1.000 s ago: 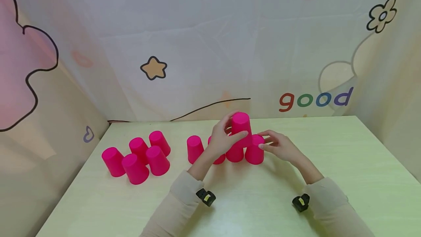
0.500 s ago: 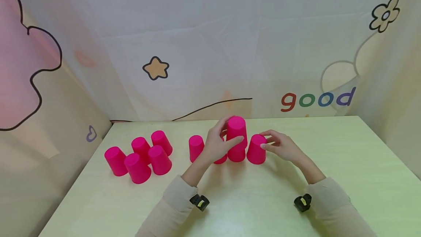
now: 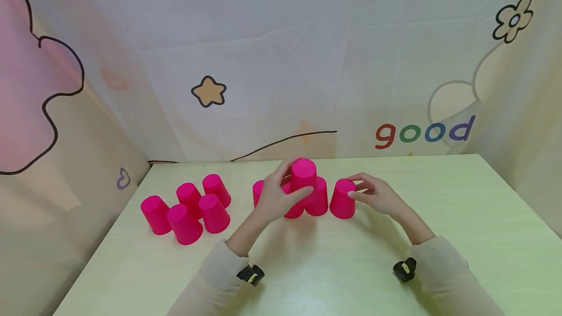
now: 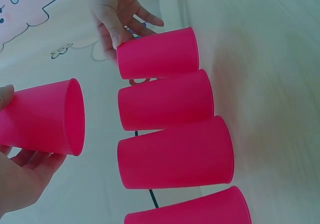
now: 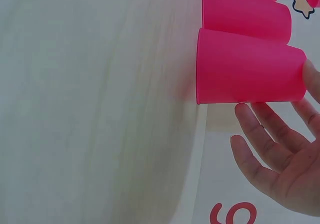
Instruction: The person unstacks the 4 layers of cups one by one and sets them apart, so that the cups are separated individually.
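Observation:
My left hand (image 3: 273,198) grips an upside-down pink cup (image 3: 304,173), thumb on its near side and fingers behind. That held cup (image 4: 42,116) is raised in the left wrist view, apart from a row of upside-down pink cups. In the head view it overlaps the middle cups of the row, including one cup (image 3: 319,199) to its right. At the row's right end, my right hand (image 3: 375,195) lightly pinches the upper part of the last cup (image 3: 342,201), which stands on the table. The right thumb (image 5: 312,79) touches this cup near its top. My left hand partly hides the leftmost cup (image 3: 257,190).
A group of several upside-down pink cups (image 3: 185,226) stands on the left of the pale wooden table (image 3: 333,272). A printed cloth backdrop (image 3: 263,72) rises behind the table's far edge.
My left hand has carried its cup leftward and a little lower, from beside the right-end cup to over the middle of the row. The right hand stays at the end cup.

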`<state>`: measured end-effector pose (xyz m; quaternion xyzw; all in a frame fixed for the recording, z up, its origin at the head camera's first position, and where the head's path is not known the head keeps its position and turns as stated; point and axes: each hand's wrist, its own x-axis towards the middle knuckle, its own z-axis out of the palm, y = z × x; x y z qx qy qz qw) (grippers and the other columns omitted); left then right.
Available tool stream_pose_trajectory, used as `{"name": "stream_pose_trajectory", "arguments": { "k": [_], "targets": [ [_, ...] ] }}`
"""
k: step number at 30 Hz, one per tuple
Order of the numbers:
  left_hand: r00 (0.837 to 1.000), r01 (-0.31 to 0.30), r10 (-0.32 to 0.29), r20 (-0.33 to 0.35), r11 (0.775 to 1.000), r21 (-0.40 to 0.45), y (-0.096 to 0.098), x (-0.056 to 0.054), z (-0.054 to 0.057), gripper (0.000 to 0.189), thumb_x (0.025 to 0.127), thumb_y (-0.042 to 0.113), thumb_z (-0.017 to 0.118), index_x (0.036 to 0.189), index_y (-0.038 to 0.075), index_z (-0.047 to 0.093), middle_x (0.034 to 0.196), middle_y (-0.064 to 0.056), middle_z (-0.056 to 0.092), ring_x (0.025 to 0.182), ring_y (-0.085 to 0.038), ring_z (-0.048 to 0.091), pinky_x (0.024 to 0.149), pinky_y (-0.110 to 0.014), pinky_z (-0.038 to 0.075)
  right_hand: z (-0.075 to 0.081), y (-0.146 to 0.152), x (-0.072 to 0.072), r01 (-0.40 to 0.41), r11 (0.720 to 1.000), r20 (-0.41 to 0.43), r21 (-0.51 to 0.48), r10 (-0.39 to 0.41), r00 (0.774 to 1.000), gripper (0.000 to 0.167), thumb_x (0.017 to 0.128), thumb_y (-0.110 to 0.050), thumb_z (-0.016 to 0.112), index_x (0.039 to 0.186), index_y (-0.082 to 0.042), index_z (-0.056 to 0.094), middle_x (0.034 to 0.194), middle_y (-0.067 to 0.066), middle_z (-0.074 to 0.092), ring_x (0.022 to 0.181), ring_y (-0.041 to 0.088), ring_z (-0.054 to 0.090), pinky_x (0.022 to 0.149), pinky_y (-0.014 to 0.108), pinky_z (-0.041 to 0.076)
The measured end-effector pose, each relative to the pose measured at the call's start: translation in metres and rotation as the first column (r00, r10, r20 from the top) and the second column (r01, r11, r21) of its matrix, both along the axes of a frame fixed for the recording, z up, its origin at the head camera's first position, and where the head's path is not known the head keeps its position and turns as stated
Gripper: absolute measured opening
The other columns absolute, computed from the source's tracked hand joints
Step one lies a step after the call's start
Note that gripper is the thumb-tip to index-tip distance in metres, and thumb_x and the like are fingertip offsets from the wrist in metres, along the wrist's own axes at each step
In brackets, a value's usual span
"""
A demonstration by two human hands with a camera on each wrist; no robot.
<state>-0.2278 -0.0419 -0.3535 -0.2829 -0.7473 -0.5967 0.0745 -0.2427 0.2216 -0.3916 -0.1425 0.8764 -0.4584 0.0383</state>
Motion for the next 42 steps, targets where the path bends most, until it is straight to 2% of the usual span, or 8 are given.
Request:
{"name": "stream_pose_trajectory", "arguments": {
  "k": [8,12,16,20,27,29,33,42],
  "targets": [
    [0.999,-0.025,0.024,-0.038,0.999,-0.028,-0.017,0.007,0.001,0.061,0.076,0.008,0.072,0.131,0.013,0.044,0.116,-0.004,0.055,0.106,-0.019,0.052,0.089,-0.038,0.045,-0.004,0.001,-0.003,0.005,1.0,0.004,0.014,-0.005,1.0,0.042,0.086,-0.018,0.062,0.124,-0.005,0.049,0.116,0.02,0.053,0.104,0.038,0.053,0.077,0.045,0.05],
    [0.999,-0.049,0.048,-0.016,0.998,-0.028,-0.027,0.01,0.004,0.062,0.075,0.004,0.072,0.13,0.011,0.044,0.116,-0.005,0.055,0.105,-0.019,0.052,0.087,-0.036,0.047,-0.005,0.0,-0.005,0.008,1.0,0.011,0.013,-0.009,1.0,0.042,0.086,-0.017,0.062,0.124,-0.006,0.049,0.116,0.02,0.053,0.104,0.039,0.052,0.078,0.045,0.05],
    [0.998,-0.066,0.066,0.021,0.998,-0.014,-0.035,0.018,0.015,0.062,0.075,0.0,0.07,0.13,0.006,0.044,0.117,-0.012,0.054,0.107,-0.025,0.052,0.084,-0.039,0.048,-0.005,0.001,-0.005,0.016,1.0,0.015,0.014,-0.016,1.0,0.042,0.086,-0.016,0.063,0.124,-0.006,0.049,0.116,0.02,0.053,0.104,0.038,0.052,0.078,0.045,0.05],
    [0.996,-0.086,0.087,0.022,0.996,-0.012,-0.043,0.026,0.025,0.06,0.076,-0.002,0.069,0.13,0.001,0.043,0.118,-0.016,0.053,0.108,-0.029,0.05,0.085,-0.043,0.047,-0.004,0.001,-0.004,0.014,1.0,0.014,0.009,-0.014,1.0,0.042,0.086,-0.017,0.063,0.124,-0.006,0.049,0.116,0.02,0.053,0.103,0.038,0.052,0.078,0.045,0.05],
    [0.988,-0.149,0.145,-0.056,0.986,-0.068,-0.067,0.016,0.014,0.063,0.075,0.005,0.073,0.131,0.009,0.043,0.119,-0.008,0.054,0.11,-0.024,0.05,0.092,-0.042,0.043,-0.005,0.0,-0.003,0.012,1.0,0.007,0.011,-0.012,1.0,0.042,0.086,-0.016,0.063,0.124,-0.006,0.049,0.115,0.02,0.054,0.103,0.037,0.053,0.077,0.045,0.051],
    [0.985,-0.171,0.168,-0.044,0.982,-0.076,-0.074,0.017,0.015,0.064,0.075,0.007,0.073,0.132,0.013,0.043,0.12,-0.006,0.054,0.111,-0.022,0.05,0.094,-0.042,0.041,-0.005,0.0,-0.003,0.012,1.0,0.008,0.011,-0.012,1.0,0.041,0.086,-0.017,0.063,0.123,-0.006,0.049,0.115,0.02,0.054,0.103,0.037,0.053,0.077,0.045,0.051],
    [0.979,-0.202,0.2,-0.031,0.977,-0.067,-0.088,0.019,0.018,0.067,0.075,0.006,0.073,0.133,0.013,0.042,0.122,-0.008,0.053,0.112,-0.025,0.049,0.095,-0.044,0.04,-0.004,0.0,-0.002,0.014,1.0,0.012,0.007,-0.014,1.0,0.041,0.085,-0.017,0.063,0.123,-0.007,0.05,0.115,0.02,0.054,0.103,0.037,0.053,0.077,0.046,0.05],
    [0.962,-0.271,0.266,-0.062,0.959,-0.086,-0.115,0.024,0.024,0.064,0.077,0.006,0.071,0.133,0.014,0.042,0.118,-0.006,0.054,0.108,-0.02,0.051,0.088,-0.04,0.045,-0.005,0.0,-0.003,0.016,1.0,0.005,0.007,-0.016,1.0,0.041,0.085,-0.018,0.063,0.123,-0.007,0.05,0.115,0.019,0.054,0.102,0.036,0.053,0.077,0.045,0.05]
  ]
}}
